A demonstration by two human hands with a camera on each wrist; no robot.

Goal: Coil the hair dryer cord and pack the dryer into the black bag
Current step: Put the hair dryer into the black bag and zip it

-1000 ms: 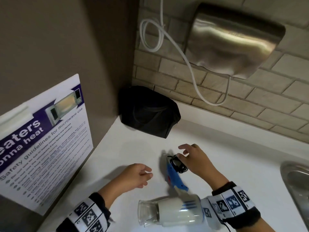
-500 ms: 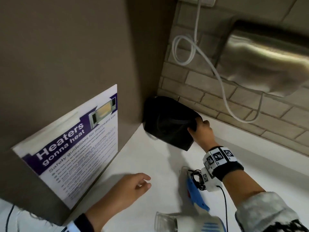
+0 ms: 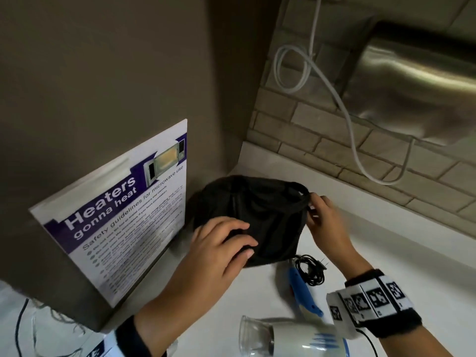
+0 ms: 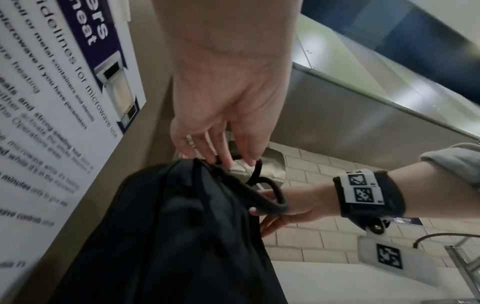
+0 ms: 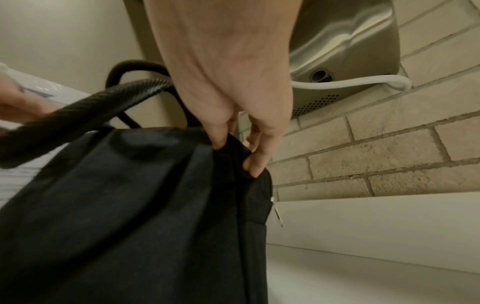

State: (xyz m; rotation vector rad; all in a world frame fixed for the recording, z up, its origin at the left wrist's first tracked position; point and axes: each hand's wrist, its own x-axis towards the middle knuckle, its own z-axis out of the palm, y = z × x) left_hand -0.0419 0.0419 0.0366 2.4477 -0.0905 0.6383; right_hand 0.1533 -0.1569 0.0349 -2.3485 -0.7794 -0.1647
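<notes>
The black bag (image 3: pixel 257 212) stands on the white counter (image 3: pixel 401 258) near the corner. My left hand (image 3: pixel 226 240) rests on its near side with the fingers spread; in the left wrist view the fingertips (image 4: pixel 223 158) touch the bag (image 4: pixel 168 236) at its top edge. My right hand (image 3: pixel 319 215) pinches the bag's right top edge by the handle strap (image 5: pixel 78 115); the right wrist view shows the fingers (image 5: pixel 221 142) nipping the fabric (image 5: pixel 130 205). The white hair dryer (image 3: pixel 296 338) with a blue handle (image 3: pixel 301 292) lies in front, its black cord (image 3: pixel 310 270) coiled beside the handle.
A microwave safety poster (image 3: pixel 123 215) leans on the brown wall at the left. A steel hand dryer (image 3: pixel 417 86) with a white cable (image 3: pixel 334 94) hangs on the brick wall behind. A sink edge (image 4: pixel 465 267) lies at the right.
My right hand left the cord, reached the bag in the corner and drew it forward. My left hand moved from the counter onto the bag's near side.
</notes>
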